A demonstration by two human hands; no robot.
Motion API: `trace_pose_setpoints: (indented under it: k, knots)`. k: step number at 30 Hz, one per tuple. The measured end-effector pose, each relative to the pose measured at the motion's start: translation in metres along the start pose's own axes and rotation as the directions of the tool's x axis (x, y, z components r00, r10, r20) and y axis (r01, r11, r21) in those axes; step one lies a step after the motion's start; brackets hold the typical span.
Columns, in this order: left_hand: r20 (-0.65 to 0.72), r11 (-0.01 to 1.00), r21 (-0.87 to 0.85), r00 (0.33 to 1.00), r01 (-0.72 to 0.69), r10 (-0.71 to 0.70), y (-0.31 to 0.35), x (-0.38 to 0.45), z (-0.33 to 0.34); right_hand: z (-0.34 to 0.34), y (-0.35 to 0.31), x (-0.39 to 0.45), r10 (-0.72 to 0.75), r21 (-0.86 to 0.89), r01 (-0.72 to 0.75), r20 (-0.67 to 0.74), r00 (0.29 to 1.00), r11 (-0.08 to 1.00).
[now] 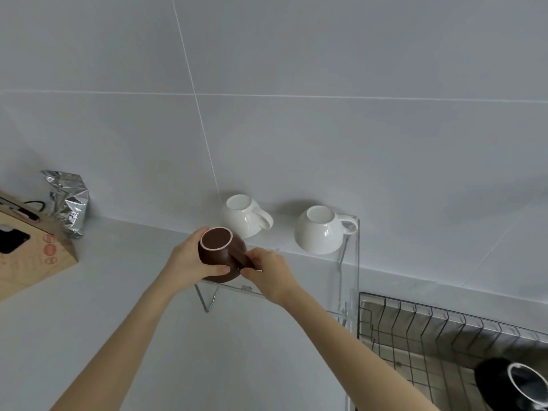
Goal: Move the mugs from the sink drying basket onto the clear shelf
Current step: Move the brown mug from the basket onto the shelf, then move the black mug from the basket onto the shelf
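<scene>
A brown mug (221, 253) is upside down at the front left corner of the clear shelf (354, 262). My left hand (189, 262) wraps its left side, and my right hand (269, 274) pinches its handle. Whether the mug rests on the shelf or hovers just above it, I cannot tell. Two white mugs (244, 216) (321, 231) stand upside down along the shelf's back, handles to the right. A black mug (516, 384) lies upside down in the wire drying basket (415, 321) at the lower right.
A brown cardboard box (32, 247) and a crumpled silver foil bag (68, 200) stand on the grey counter (118, 292) at the left. A tiled wall rises right behind the shelf. The shelf stands on thin metal legs (207, 298).
</scene>
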State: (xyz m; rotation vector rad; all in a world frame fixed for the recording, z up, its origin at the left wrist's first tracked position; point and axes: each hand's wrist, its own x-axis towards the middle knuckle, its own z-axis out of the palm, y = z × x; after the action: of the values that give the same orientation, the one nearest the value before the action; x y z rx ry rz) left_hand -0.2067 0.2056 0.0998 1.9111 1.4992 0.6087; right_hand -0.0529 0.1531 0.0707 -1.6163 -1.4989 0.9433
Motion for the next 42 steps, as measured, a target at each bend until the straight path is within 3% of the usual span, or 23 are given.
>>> trace_pose_setpoints:
  k: [3,8,10,12,17,22,24,29,37,42]
  knots:
    - [-0.072,0.994,0.041,0.992,-0.104,0.106,0.026,-0.014,0.015,-0.015,0.001,-0.012,0.027,0.000,-0.027,0.044,0.999,1.000]
    - [-0.198,0.902,0.021,0.882,-0.432,0.427,0.091,-0.039,0.076,-0.090,0.015,-0.059,0.046,0.098,-0.031,-0.152,0.987,0.995]
    - [-0.157,0.864,-0.083,0.862,-0.497,0.481,0.113,-0.052,0.110,-0.126,0.034,-0.090,0.096,0.151,-0.058,-0.260,0.961,0.987]
    - [-0.021,0.841,-0.176,0.856,-0.511,0.516,0.129,-0.069,0.149,-0.157,0.059,-0.122,0.166,0.167,-0.110,-0.373,0.913,0.980]
    - [0.388,0.859,-0.291,0.769,-0.420,0.508,0.148,-0.116,0.259,-0.211,0.141,-0.208,0.380,0.118,-0.386,-0.575,0.724,0.915]
    - [0.590,0.936,-0.297,0.734,-0.189,0.336,0.154,-0.143,0.343,-0.221,0.219,-0.276,0.609,0.223,-0.647,-0.642,0.465,0.729]
    - [0.630,0.950,-0.264,0.717,-0.164,0.299,0.157,-0.147,0.365,-0.212,0.236,-0.286,0.673,0.276,-0.690,-0.617,0.407,0.670]
    - [0.694,0.951,-0.217,0.650,-0.223,0.310,0.169,-0.139,0.406,-0.198,0.267,-0.283,0.736,0.338,-0.713,-0.572,0.363,0.614]
    - [0.792,0.959,-0.148,0.552,-0.241,0.261,0.164,-0.115,0.434,-0.193,0.285,-0.279,0.738,0.404,-0.688,-0.612,0.286,0.602]
    - [0.783,0.972,-0.196,0.575,-0.133,0.237,0.166,-0.119,0.434,-0.190,0.289,-0.278,0.716,0.362,-0.698,-0.626,0.308,0.617]
